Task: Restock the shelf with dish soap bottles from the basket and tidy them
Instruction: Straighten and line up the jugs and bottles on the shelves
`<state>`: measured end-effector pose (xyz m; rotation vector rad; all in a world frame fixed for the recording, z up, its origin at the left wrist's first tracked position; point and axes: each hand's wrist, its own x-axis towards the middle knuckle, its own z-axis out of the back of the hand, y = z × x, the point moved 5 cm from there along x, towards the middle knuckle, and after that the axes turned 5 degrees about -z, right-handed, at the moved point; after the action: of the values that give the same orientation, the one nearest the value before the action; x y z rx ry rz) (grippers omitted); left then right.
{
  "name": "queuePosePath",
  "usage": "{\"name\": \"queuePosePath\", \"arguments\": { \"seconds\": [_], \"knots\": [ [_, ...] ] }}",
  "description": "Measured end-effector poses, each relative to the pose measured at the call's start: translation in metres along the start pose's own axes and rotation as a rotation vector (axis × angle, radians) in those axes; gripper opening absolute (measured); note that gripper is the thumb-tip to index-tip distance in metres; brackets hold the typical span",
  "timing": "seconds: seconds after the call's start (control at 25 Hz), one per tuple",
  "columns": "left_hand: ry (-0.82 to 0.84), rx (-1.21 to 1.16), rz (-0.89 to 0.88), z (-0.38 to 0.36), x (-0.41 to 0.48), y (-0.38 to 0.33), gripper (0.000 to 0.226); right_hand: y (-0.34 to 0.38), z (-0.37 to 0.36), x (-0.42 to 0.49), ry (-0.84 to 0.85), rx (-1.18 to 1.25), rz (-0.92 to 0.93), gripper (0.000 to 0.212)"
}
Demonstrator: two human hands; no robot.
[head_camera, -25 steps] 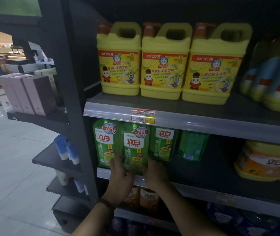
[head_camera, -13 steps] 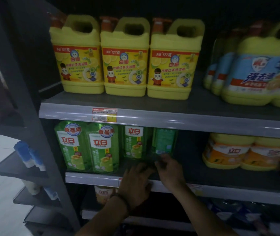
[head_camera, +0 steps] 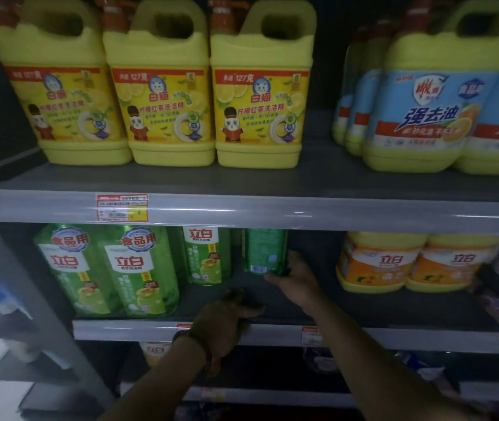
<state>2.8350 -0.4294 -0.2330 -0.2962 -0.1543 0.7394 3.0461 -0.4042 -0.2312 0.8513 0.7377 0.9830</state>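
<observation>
Right hand (head_camera: 295, 276) now gripping back-turned green bottle (head_camera: 263, 250), left hand (head_camera: 227, 320) lower

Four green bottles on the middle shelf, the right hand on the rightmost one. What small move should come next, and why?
Probably turn the rightmost green bottle so its front label faces out. It shows its barcode side, while the other three green bottles show their front labels. The right hand already cups its base; the left hand rests at the shelf edge.

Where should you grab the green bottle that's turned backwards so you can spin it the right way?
Grab the backwards green bottle low on its body, coming from the open right side, probably. Its top hides behind the shelf rail, another green bottle stands to its left, and the shelf to its right is bare. The right hand already wraps its base there; the left hand rests at the shelf edge.
</observation>
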Motion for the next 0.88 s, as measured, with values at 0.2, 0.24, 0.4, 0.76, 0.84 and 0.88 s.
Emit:
{"name": "queuePosePath", "arguments": {
  "seconds": [0.2,0.24,0.4,0.76,0.84,0.88],
  "knots": [
    [0.042,0.021,-0.007,0.0,0.004,0.0,0.051,0.006,-0.006,0.02,0.025,0.096,0.033,0.066],
    [0.057,0.048,-0.011,-0.001,0.005,-0.001,0.052,0.008,-0.005,0.02,0.023,0.098,0.041,0.065],
    [0.096,0.083,-0.007,-0.002,0.006,0.0,0.052,0.009,-0.003,0.011,0.014,0.051,0.039,0.064],
    [0.056,0.059,0.046,0.003,-0.001,0.001,0.054,-0.01,0.01,-0.033,-0.05,-0.109,0.036,0.095],
    [-0.029,-0.069,0.047,0.015,-0.002,-0.006,0.055,-0.005,0.016,-0.046,-0.077,-0.176,0.004,0.096],
    [-0.11,-0.23,0.067,0.021,-0.002,-0.011,0.052,-0.001,0.018,-0.053,-0.093,-0.22,-0.01,0.097]
  ]
}}
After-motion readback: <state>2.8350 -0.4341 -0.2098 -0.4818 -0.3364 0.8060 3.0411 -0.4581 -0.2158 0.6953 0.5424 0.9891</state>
